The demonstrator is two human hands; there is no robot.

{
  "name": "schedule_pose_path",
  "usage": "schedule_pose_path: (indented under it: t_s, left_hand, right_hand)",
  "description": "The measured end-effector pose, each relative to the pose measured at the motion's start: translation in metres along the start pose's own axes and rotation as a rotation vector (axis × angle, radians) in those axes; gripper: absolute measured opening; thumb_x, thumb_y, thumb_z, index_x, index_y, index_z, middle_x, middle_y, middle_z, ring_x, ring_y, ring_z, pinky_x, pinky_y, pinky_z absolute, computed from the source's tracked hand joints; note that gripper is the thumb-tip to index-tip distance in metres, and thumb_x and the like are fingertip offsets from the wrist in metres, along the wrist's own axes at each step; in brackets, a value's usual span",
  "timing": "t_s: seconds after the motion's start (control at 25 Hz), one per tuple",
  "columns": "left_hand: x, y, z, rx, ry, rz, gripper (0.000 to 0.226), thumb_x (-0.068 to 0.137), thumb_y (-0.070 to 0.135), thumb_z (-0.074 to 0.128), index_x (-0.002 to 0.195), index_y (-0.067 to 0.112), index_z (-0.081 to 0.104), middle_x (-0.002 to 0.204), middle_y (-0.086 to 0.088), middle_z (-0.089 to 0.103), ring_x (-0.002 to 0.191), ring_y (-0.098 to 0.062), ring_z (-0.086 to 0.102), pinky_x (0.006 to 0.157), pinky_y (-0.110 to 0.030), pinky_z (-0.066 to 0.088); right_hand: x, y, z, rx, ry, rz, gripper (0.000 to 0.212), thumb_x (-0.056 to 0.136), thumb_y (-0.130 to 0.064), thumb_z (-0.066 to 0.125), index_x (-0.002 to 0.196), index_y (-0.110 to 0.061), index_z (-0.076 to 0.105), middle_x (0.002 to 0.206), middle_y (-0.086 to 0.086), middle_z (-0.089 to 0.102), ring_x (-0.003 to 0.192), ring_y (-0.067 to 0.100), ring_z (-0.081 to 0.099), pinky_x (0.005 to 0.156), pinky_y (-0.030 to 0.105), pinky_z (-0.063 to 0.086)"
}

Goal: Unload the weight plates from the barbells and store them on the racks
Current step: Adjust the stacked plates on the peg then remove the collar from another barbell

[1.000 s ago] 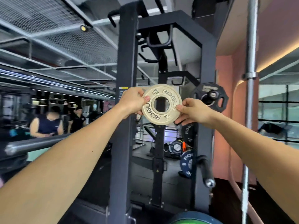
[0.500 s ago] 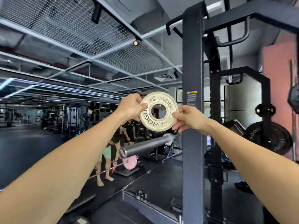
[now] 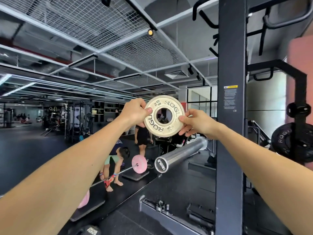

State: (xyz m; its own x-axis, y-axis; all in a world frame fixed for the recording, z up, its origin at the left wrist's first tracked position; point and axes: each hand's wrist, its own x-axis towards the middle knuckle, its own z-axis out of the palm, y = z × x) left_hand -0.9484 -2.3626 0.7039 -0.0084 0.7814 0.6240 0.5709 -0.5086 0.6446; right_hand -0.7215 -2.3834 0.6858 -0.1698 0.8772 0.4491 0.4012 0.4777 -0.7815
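Both hands, left (image 3: 133, 112) & right (image 3: 197, 122), pinched on plate (image 3: 164, 116) rim, above bar sleeve (image 3: 181, 152). Plate judged light, rigid, smooth metal; best held at rim edges.

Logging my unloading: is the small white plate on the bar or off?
Off. Both hands, left hand and right hand, hold the plate above the bare bar sleeve.

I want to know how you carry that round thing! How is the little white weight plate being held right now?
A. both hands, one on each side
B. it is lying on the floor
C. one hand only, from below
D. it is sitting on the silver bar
A: the left hand and the right hand pinch opposite edges of the white plate, which is up in the air above the bare barbell sleeve.
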Motion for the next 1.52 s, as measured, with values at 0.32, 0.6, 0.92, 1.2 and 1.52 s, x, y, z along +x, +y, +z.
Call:
schedule_pose_path:
  t_s: [0.32,0.6,0.92,1.2,1.52]
  left_hand:
    - [0.084,-0.059,0.017,0.005,-0.048,0.055,0.015,0.094,0.024,0.060,0.094,0.010,0.056,0.094,-0.011,0.068,0.065,-0.020,0.072,0.059,-0.036,0.061]
    - [0.107,-0.081,0.026,-0.118,-0.174,0.100,0.014,0.094,0.020,0.060,0.096,0.006,0.056,0.090,-0.013,0.070,0.065,-0.020,0.071,0.057,-0.035,0.061]
    - [0.063,-0.096,0.016,-0.304,-0.409,0.164,0.011,0.095,0.018,0.059,0.092,0.009,0.054,0.096,-0.013,0.069,0.074,-0.025,0.072,0.061,-0.040,0.061]
    - [0.006,-0.103,0.010,-0.400,-0.533,0.162,0.011,0.095,0.016,0.058,0.090,0.007,0.052,0.093,-0.013,0.066,0.067,-0.023,0.071,0.051,-0.032,0.059]
    - [-0.032,-0.127,0.042,-0.426,-0.632,0.084,0.015,0.095,0.015,0.059,0.100,0.001,0.054,0.095,-0.012,0.066,0.070,-0.022,0.070,0.048,-0.030,0.057]
  right_hand:
    - [0.079,0.030,0.023,-0.032,0.093,0.036,0.015,0.099,-0.019,0.052,0.088,-0.011,0.044,0.081,0.014,0.069,0.064,0.022,0.070,0.060,0.033,0.056]
    - [0.079,0.024,0.040,-0.141,0.194,0.126,0.014,0.099,-0.019,0.052,0.092,-0.008,0.046,0.084,0.018,0.067,0.064,0.023,0.069,0.054,0.029,0.056]
    - [0.001,-0.006,0.083,-0.235,0.368,0.270,0.013,0.099,-0.019,0.053,0.095,-0.007,0.049,0.083,0.019,0.069,0.064,0.024,0.069,0.061,0.033,0.058]
    - [-0.062,-0.017,0.112,-0.299,0.458,0.375,0.015,0.098,-0.019,0.055,0.101,-0.004,0.051,0.079,0.019,0.069,0.058,0.021,0.070,0.059,0.032,0.060]
    - [-0.098,0.019,0.129,-0.297,0.458,0.479,0.017,0.098,-0.019,0.053,0.103,-0.003,0.048,0.076,0.017,0.070,0.058,0.020,0.070,0.064,0.036,0.059]
